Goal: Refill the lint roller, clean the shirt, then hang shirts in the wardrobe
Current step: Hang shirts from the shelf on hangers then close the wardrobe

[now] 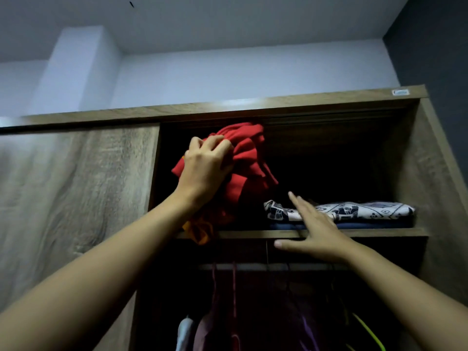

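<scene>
While in left hand [205,171], red shirt [249,158] in upper wardrobe compartment [400,173], near folded clothes [354,211].

This is a room in a home, most likely a bedroom. A wood-grain wardrobe [430,173] fills the view, with its sliding door [76,186] covering the left half. 2 folded garments [354,211] lie stacked on the upper shelf [379,232]. Clothes on hangers [234,287] hang from a rail [253,266] beneath. Plain pale walls [228,77] and a ceiling [228,21] rise above it.
</scene>
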Demonstrator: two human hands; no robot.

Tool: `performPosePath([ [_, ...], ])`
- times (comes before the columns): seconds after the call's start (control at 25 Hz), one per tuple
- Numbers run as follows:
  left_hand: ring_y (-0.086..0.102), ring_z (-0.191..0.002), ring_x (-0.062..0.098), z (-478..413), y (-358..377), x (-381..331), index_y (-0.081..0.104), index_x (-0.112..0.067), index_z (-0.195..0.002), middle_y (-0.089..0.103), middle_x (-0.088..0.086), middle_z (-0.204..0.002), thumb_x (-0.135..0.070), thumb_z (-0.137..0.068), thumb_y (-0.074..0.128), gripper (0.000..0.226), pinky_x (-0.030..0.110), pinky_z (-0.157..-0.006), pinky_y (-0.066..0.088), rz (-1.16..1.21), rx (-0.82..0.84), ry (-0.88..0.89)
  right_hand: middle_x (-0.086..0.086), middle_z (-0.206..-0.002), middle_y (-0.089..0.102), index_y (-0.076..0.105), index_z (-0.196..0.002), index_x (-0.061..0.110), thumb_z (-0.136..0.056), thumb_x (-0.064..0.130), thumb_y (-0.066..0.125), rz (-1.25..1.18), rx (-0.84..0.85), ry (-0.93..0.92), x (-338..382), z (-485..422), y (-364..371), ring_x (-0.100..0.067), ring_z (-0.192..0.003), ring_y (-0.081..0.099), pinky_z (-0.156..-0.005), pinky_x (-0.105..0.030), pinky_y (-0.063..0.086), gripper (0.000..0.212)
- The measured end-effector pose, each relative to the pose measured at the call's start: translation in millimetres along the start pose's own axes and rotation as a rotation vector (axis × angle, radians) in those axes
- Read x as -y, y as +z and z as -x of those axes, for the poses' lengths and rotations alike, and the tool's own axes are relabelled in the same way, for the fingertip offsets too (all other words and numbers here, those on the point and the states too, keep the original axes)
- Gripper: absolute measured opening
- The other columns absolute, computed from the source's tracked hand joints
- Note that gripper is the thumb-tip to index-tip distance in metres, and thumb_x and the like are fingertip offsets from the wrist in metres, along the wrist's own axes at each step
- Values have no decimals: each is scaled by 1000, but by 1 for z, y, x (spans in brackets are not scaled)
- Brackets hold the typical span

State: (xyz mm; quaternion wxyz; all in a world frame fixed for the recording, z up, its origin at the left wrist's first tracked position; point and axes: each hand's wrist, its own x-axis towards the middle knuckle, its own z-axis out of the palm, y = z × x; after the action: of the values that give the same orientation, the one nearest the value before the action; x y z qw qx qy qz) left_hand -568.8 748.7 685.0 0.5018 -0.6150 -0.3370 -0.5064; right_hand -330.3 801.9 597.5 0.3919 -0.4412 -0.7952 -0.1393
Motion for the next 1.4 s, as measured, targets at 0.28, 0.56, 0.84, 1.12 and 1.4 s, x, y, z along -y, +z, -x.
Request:
performPosePath([
  [0.28,59,-71,9,35,-60,-21,65,-18,-87,66,-3,-78,-25,-75,64,14,28,-72,47,508,1,-457,16,-152,-1,6,-134,59,-48,72,67,-267,-405,-355,112,57,-2,-10,-143,7,-111,-65,15,106],
  [0.56,57,-53,7,126,-94,-61,64,-11,-69,62,-2,-57,-7,-89,56,22,15,-52,46,1061,544,-1043,18,-148,16,13,-132,64,-57,67,65,-197,-80,-294,120,121,21,-16,-142,9,-110,-62,24,90],
  [0.84,64,-69,29,211,-80,-100,67,-1,-87,65,20,-83,-63,-87,38,68,34,-73,55,1525,734,-1608,1,-105,61,49,-108,26,-74,42,66,-294,22,126,92,187,61,-19,-99,59,-84,-32,46,42],
  [1.12,64,-93,22,269,-98,-144,53,-12,-110,62,18,-107,-26,-71,76,48,29,-83,51,1638,700,-1405,-9,-88,66,44,-84,26,-79,43,61,-347,-63,469,73,210,78,-32,-90,63,-78,-36,48,24],
  [1.4,62,-86,18,254,-100,-122,64,-19,-80,69,9,-89,-20,-88,60,9,25,-72,42,653,667,-874,-14,-101,68,52,-86,24,-82,47,53,-61,5,455,55,208,50,-35,-99,61,-78,-36,46,24],
])
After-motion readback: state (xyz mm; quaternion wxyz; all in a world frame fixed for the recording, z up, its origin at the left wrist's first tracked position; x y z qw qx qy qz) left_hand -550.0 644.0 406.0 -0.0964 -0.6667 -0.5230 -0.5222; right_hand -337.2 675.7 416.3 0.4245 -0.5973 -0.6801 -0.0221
